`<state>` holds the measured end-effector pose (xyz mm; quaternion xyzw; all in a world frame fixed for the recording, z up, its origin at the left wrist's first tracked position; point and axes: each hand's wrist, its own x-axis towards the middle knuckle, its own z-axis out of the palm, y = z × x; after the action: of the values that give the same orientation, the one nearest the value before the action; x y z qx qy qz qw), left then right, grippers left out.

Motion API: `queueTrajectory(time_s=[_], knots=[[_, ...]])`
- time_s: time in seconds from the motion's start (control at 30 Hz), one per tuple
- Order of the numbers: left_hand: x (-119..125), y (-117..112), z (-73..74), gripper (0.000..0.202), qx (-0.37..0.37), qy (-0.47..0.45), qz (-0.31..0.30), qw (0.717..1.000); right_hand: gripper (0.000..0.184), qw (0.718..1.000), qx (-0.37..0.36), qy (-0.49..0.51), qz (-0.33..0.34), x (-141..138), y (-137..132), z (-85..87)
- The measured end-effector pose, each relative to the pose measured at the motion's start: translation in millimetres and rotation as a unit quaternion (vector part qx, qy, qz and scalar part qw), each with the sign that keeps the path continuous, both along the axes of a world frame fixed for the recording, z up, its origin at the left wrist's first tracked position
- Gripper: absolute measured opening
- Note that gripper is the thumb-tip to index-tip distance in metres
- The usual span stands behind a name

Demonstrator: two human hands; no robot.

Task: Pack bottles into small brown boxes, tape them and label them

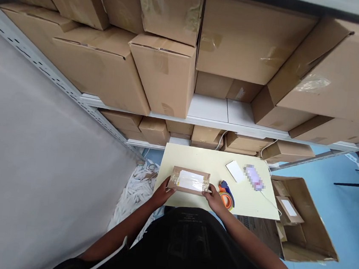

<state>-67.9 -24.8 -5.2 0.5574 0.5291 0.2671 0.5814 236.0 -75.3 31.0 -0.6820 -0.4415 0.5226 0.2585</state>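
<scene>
A small flat cardboard parcel [190, 181] with a white label and clear tape at both ends lies on a pale yellow table [249, 202]. My left hand [162, 193] grips its left end, fingers curled on the edge. My right hand [214, 198] holds its right end the same way. An orange and blue tape dispenser [227, 196] sits just right of my right hand.
A white card [235, 171] and a blurred small device [253, 177] with a cable lie on the table's right part. An open cardboard box [301, 220] stands on the blue floor at right. Shelves stacked with cartons [163, 73] rise behind. White packing scraps [137, 190] lie at left.
</scene>
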Motion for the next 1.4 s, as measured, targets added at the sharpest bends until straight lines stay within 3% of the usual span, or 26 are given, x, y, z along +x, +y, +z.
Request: queueTrajectory(time_s=[0.07, 0.17, 0.27, 0.4, 0.53, 0.67, 0.73, 0.8, 0.87, 1.0, 1.1, 1.17, 1.23, 1.4], knots=[[-1.4, -2.2, -2.9, 0.082, 0.014, 0.049, 0.019, 0.999, 0.056, 1.0, 0.007, -0.015, 0.006, 11.2, -0.6, -2.5], [-2.8, -2.9, 3.4, 0.072, 0.084, 0.134, 0.051, 0.986, 0.051, 0.993, 0.034, -0.116, -0.013, 43.0, -6.0, -8.1], [0.9, 4.1, 22.4, 0.054, 0.181, 0.186, 0.043, 0.965, 0.045, 0.97, 0.039, -0.238, -0.013, 82.0, -14.5, -11.9], [15.1, 21.5, 47.4, 0.043, 0.25, 0.21, 0.0, 0.945, 0.053, 0.924, -0.03, -0.382, 0.018, 110.2, -21.1, -16.8], [27.2, 35.5, 60.2, 0.04, 0.269, 0.23, 0.016, 0.935, 0.04, 0.913, -0.125, -0.383, 0.062, 111.0, -18.3, -29.4], [28.0, 41.3, 68.7, 0.039, 0.29, 0.238, 0.018, 0.927, 0.024, 0.927, -0.097, -0.352, 0.083, 115.8, -9.8, -27.3], [25.6, 41.6, 71.6, 0.039, 0.296, 0.236, 0.017, 0.925, 0.022, 0.941, -0.046, -0.333, 0.051, 123.0, 1.1, -7.0], [22.8, 40.6, 72.7, 0.039, 0.297, 0.232, 0.021, 0.926, 0.023, 0.952, 0.013, -0.305, 0.0, 131.3, 20.8, 29.8], [20.1, 38.9, 71.9, 0.038, 0.297, 0.227, 0.03, 0.927, 0.025, 0.954, 0.08, -0.288, -0.038, 137.7, 50.9, 80.2], [14.9, 36.1, 68.0, 0.037, 0.299, 0.216, 0.04, 0.929, 0.032, 0.923, 0.188, -0.328, -0.065, 134.9, 136.7, 191.1], [10.5, 35.0, 65.5, 0.036, 0.301, 0.215, 0.043, 0.928, 0.031, 0.899, 0.201, -0.388, -0.035, 118.7, 208.4, 250.9], [7.4, 33.6, 64.0, 0.034, 0.303, 0.211, 0.051, 0.928, 0.031, 0.898, 0.195, -0.394, -0.022, 105.6, 252.3, 271.4], [4.2, 31.1, 62.3, 0.033, 0.304, 0.206, 0.058, 0.928, 0.031, 0.903, 0.171, -0.393, -0.011, 93.6, 289.7, 277.5], [-5.3, 20.3, 57.0, 0.03, 0.29, 0.207, 0.064, 0.932, 0.034, 0.902, 0.12, -0.414, 0.033, 72.5, 348.9, 260.7]])
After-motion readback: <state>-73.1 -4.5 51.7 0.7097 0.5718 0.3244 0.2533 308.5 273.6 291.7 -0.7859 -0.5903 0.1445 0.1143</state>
